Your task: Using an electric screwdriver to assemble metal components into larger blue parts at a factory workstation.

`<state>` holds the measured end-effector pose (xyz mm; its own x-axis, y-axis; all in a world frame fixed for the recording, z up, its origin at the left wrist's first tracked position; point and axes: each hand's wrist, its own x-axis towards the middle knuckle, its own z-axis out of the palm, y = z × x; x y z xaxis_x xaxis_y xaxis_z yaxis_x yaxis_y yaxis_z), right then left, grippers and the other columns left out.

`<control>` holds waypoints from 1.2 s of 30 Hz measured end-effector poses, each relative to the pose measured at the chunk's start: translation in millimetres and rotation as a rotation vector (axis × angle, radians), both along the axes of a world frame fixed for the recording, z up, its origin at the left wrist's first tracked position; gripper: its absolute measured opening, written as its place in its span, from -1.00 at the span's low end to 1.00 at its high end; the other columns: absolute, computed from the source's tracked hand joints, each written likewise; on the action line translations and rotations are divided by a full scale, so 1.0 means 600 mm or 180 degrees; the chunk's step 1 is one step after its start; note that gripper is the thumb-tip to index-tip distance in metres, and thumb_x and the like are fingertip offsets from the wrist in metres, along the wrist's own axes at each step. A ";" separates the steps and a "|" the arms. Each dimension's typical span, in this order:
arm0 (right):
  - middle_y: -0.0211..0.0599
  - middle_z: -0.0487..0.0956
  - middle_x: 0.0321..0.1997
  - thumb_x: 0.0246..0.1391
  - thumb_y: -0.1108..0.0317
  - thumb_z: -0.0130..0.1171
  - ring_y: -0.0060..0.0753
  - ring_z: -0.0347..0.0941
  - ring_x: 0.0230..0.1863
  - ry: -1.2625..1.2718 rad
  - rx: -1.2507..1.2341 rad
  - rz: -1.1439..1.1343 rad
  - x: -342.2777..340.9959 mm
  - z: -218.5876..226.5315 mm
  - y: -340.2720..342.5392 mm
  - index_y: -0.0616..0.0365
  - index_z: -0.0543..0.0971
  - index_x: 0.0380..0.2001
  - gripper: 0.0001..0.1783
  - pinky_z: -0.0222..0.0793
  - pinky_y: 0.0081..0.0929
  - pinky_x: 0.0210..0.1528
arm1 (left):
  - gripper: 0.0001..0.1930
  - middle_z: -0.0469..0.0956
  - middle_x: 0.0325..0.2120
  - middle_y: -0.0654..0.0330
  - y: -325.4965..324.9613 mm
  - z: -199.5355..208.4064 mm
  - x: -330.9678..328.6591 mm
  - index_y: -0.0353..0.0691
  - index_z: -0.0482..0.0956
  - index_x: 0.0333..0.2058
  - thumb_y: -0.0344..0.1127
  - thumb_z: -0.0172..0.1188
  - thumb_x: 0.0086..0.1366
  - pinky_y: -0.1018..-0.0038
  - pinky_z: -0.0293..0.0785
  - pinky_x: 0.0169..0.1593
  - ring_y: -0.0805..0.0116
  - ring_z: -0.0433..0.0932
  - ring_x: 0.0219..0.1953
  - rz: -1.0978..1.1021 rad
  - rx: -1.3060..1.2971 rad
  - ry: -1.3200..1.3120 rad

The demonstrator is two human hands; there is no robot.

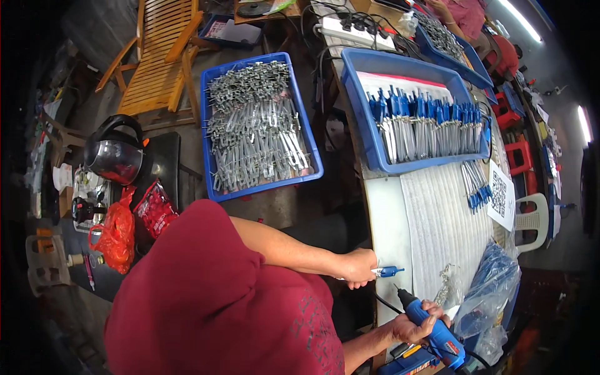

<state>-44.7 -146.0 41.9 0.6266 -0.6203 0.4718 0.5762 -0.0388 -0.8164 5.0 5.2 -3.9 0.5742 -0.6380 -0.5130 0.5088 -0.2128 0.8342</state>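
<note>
My left hand [358, 267] is closed around a silver piece with a blue end [389, 272], which points right over the bench's near edge; my fingers hide the rest of it. In my right hand [414, 325] is a blue corded electric screwdriver [440, 337], its thin bit aimed up and left, a short gap below the blue end. Beyond my hands, a blue tray [387, 167] holds rows of similar silver pieces with blue ends. Several more such pieces [476, 187] lie on the white foam sheet [440, 219]. Small metal parts [445, 284] sit in clear plastic by the screwdriver.
To the left, another blue tray [204, 125] is full of bare metal pieces. A wooden lounge chair [156, 69], a kettle [115, 156] and a red plastic bag [115, 237] stand farther left. A power strip [356, 32] with cables lies at the back. Plastic bags [490, 287] lie at right.
</note>
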 end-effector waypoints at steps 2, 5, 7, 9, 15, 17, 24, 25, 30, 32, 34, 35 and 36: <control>-0.33 0.22 -0.62 -0.34 0.37 0.01 -0.44 0.18 -0.56 0.0019 0.0038 -0.0115 0.003 0.002 0.004 0.19 0.14 -0.35 -0.59 0.12 -0.51 -0.43 | -0.85 0.38 -0.74 0.16 0.000 -0.006 -0.001 -0.42 0.36 -0.63 -0.44 -0.10 0.02 0.57 0.37 -0.69 0.45 0.39 -0.74 -0.0005 -0.0051 0.0034; -0.33 0.25 -0.61 -0.34 0.42 -0.02 -0.48 0.15 -0.51 0.0020 0.0148 0.0147 -0.001 -0.004 -0.003 0.12 0.12 -0.26 -0.54 0.13 -0.55 -0.34 | -0.86 0.38 -0.73 0.18 0.002 -0.009 -0.003 -0.39 0.37 -0.60 -0.44 -0.09 0.02 0.58 0.36 -0.69 0.47 0.38 -0.74 -0.0034 -0.0041 0.0084; -0.32 0.25 -0.59 -0.34 0.42 -0.03 -0.46 0.16 -0.50 -0.0003 0.0263 0.0213 0.000 -0.004 -0.002 0.09 0.10 -0.24 -0.52 0.13 -0.53 -0.33 | -0.86 0.38 -0.71 0.19 0.001 -0.005 -0.002 -0.39 0.37 -0.58 -0.42 -0.09 0.04 0.59 0.35 -0.68 0.48 0.37 -0.74 0.0064 -0.0027 0.0049; -0.32 0.25 -0.59 -0.33 0.43 -0.03 -0.44 0.17 -0.50 -0.0009 0.0289 0.0193 -0.001 -0.002 -0.003 0.09 0.11 -0.25 -0.54 0.13 -0.52 -0.33 | -0.85 0.38 -0.70 0.20 -0.002 -0.006 -0.002 -0.38 0.37 -0.55 -0.41 -0.08 0.05 0.60 0.35 -0.66 0.49 0.36 -0.72 -0.0029 0.0005 0.0114; -0.31 0.25 -0.58 -0.33 0.44 -0.03 -0.42 0.18 -0.51 -0.0083 0.0206 0.0250 -0.005 0.000 -0.013 0.10 0.13 -0.27 -0.56 0.14 -0.51 -0.35 | -0.83 0.37 -0.73 0.19 -0.010 0.000 -0.003 -0.39 0.36 -0.62 -0.42 -0.10 0.06 0.59 0.34 -0.70 0.50 0.36 -0.74 0.0079 0.0048 0.0052; -0.30 0.25 -0.57 -0.33 0.45 -0.03 -0.42 0.18 -0.52 -0.0075 0.0237 0.0165 -0.008 0.001 -0.012 0.12 0.17 -0.28 -0.59 0.14 -0.51 -0.36 | -0.83 0.38 -0.73 0.20 -0.012 -0.002 -0.003 -0.38 0.36 -0.61 -0.41 -0.10 0.05 0.59 0.34 -0.70 0.50 0.37 -0.74 -0.0022 -0.0022 0.0120; -0.34 0.25 -0.60 -0.37 0.47 -0.01 -0.41 0.18 -0.53 -0.0197 0.0560 0.0311 0.006 -0.003 -0.002 -0.01 0.22 -0.19 -0.49 0.15 -0.48 -0.41 | -0.88 0.39 -0.68 0.22 -0.005 0.001 0.002 -0.35 0.36 -0.50 -0.40 -0.07 0.07 0.63 0.32 -0.68 0.55 0.34 -0.72 0.0008 0.0133 0.0322; -0.34 0.25 -0.60 -0.37 0.48 -0.02 -0.40 0.18 -0.54 -0.0209 0.0607 0.0337 0.007 0.000 0.002 -0.01 0.23 -0.20 -0.50 0.15 -0.48 -0.41 | -0.88 0.39 -0.67 0.22 -0.004 0.000 0.003 -0.36 0.36 -0.49 -0.40 -0.07 0.08 0.63 0.32 -0.68 0.55 0.35 -0.72 0.0008 0.0127 0.0345; -0.31 0.26 -0.63 -0.39 0.49 0.07 -0.38 0.22 -0.57 -0.0123 0.0451 0.0119 0.014 0.004 0.010 0.06 0.23 -0.24 -0.51 0.20 -0.44 -0.45 | -0.89 0.39 -0.68 0.23 -0.004 -0.006 0.001 -0.34 0.36 -0.50 -0.41 -0.08 0.09 0.65 0.31 -0.69 0.56 0.34 -0.74 -0.0039 -0.0007 0.0328; -0.28 0.28 -0.62 -0.39 0.48 0.09 -0.36 0.24 -0.60 -0.0155 0.0540 0.0152 0.016 0.004 0.010 0.10 0.22 -0.26 -0.52 0.22 -0.41 -0.47 | -0.89 0.38 -0.69 0.24 -0.004 -0.006 -0.001 -0.33 0.36 -0.50 -0.41 -0.08 0.09 0.67 0.29 -0.69 0.57 0.32 -0.74 0.0014 -0.0049 0.0377; -0.30 0.28 -0.60 -0.37 0.46 0.04 -0.36 0.24 -0.56 -0.0062 0.0381 0.0194 0.014 0.005 0.009 0.05 0.23 -0.24 -0.53 0.21 -0.43 -0.42 | -0.90 0.37 -0.69 0.25 -0.004 -0.003 -0.001 -0.32 0.35 -0.51 -0.41 -0.09 0.09 0.68 0.28 -0.69 0.58 0.32 -0.74 0.0003 -0.0046 0.0353; -0.31 0.27 -0.58 -0.34 0.44 0.00 -0.35 0.24 -0.53 0.0014 0.0243 0.0257 0.014 0.004 0.010 0.00 0.25 -0.21 -0.53 0.19 -0.44 -0.38 | -0.90 0.36 -0.70 0.26 -0.004 -0.001 -0.001 -0.32 0.35 -0.52 -0.42 -0.09 0.09 0.70 0.27 -0.68 0.59 0.31 -0.74 0.0012 -0.0023 0.0310; -0.31 0.28 -0.58 -0.34 0.45 -0.01 -0.36 0.24 -0.54 -0.0014 0.0338 0.0269 0.016 0.003 0.011 0.00 0.25 -0.21 -0.54 0.20 -0.44 -0.37 | -0.90 0.36 -0.70 0.26 -0.004 -0.001 -0.001 -0.32 0.35 -0.52 -0.42 -0.09 0.09 0.70 0.27 -0.68 0.59 0.31 -0.74 0.0006 -0.0032 0.0322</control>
<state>-35.4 -139.2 43.8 0.6768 -0.6120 0.4091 0.5773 0.0965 -0.8108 4.5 2.8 -4.7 0.5210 -0.6423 -0.5622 0.5910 -0.2038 0.7805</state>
